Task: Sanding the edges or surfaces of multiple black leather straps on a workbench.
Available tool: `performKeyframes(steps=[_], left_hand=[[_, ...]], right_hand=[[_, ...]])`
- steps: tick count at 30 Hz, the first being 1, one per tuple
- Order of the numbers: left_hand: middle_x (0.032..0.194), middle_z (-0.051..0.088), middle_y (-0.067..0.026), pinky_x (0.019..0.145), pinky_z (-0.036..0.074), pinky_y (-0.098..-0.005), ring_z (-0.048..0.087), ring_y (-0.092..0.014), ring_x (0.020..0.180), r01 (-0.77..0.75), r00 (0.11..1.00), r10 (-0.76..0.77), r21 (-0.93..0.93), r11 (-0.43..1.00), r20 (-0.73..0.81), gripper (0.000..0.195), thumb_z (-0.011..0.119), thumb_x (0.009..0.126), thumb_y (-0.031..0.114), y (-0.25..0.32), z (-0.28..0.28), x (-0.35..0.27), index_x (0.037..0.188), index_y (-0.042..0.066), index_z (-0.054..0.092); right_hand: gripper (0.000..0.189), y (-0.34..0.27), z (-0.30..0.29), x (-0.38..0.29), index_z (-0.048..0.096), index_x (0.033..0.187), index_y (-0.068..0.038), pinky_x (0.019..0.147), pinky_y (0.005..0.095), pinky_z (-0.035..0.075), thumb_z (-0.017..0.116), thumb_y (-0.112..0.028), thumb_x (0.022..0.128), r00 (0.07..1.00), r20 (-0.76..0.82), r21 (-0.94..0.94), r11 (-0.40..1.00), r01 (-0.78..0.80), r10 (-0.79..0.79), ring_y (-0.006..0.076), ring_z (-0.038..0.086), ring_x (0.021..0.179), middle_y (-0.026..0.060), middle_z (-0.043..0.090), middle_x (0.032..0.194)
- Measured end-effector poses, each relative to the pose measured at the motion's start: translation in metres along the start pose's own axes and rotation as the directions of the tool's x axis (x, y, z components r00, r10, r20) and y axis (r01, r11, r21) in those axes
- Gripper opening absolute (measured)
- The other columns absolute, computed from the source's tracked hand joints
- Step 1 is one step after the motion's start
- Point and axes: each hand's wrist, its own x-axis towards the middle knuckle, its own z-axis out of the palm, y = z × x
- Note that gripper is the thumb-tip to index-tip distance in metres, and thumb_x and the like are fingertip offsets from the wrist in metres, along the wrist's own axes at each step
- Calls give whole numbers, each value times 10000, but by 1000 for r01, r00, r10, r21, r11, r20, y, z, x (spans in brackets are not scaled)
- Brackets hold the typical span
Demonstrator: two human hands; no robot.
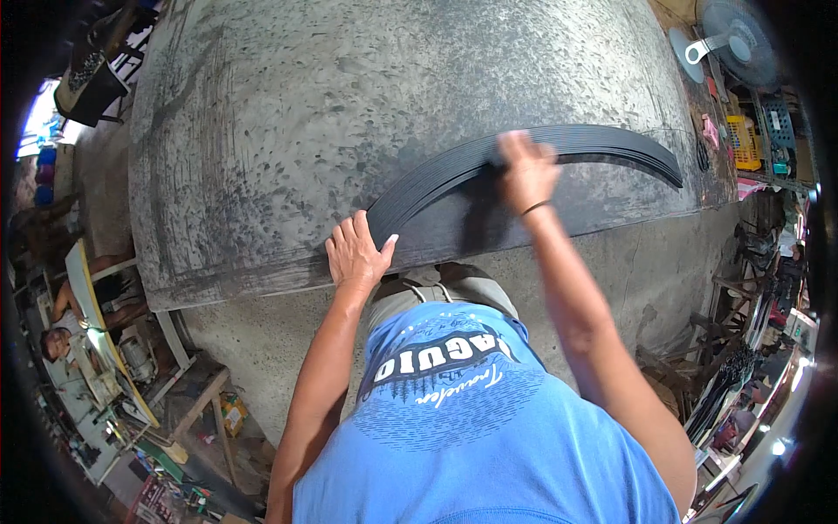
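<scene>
A fan of thin black strips (452, 160), laid side by side, curves across the grey worktable (294, 131) near its front edge. My left hand (357, 252) rests at the strips' left end, its fingers spread a little and its thumb at their tips. Farther right, my right hand (529, 167) is on the middle of the strips and blurred. Something dark seems to be under its fingers, but I cannot tell what it is. The strips' right end (671, 170) lies near the table's right side.
An electric fan (740, 46) stands at the back right, near a yellow plastic basket (744, 143) on a shelf. At the far left a person (59, 340) sits by a yellow-edged table (111, 327). A wooden stand (203, 406) is at the lower left.
</scene>
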Motion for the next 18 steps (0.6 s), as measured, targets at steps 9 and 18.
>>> performKeyframes(steps=[9,18], left_hand=[[1235,538,-177,1009,407,-502,503,-380,1207,-20,1000,21,-132,991,10,813,727,815,611,-3,-13,2,1361,60,485],[835,651,-94,709,484,-405,630,-253,790,47,960,69,-395,918,273,511,776,823,512,-26,-32,65,987,41,661]], right_hand=[[559,100,-4,4,647,1281,-304,900,509,511,643,-72,773,989,-24,-53,988,-148,147,371,587,1120,-22,656,1302],[807,90,-6,-92,592,1411,-272,1050,507,450,544,107,701,997,34,188,979,-76,71,376,491,1293,40,517,1516]])
